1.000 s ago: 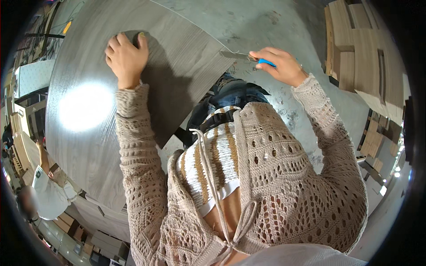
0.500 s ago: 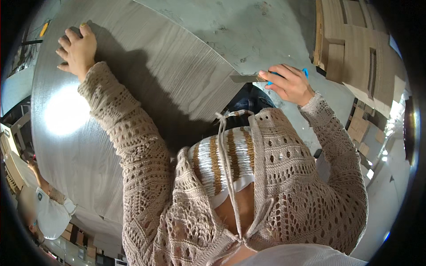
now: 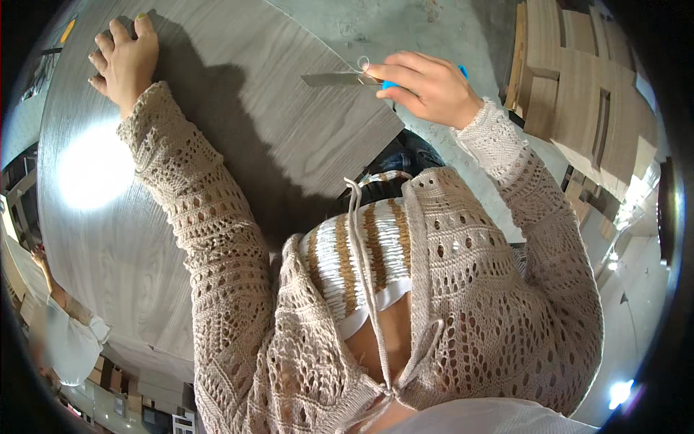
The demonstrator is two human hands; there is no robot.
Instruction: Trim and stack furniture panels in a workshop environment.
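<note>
A concrete floor [image 3: 405, 29] lies under a large grey wood-grain panel [image 3: 217, 145], with stacked wooden boards [image 3: 578, 94] well to the right. The left hand [image 3: 124, 61] lies flat on the panel, fingers spread. The right hand [image 3: 426, 87] pinches a blue-handled scraper [image 3: 340, 78] — its blade lies roughly level, pointing left over the panel's edge.

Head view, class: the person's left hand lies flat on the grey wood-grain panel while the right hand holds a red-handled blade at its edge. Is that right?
Not quite. The head view shows the blade in the right hand has a blue handle, not red. The left hand does lie flat on the grey panel.
</note>
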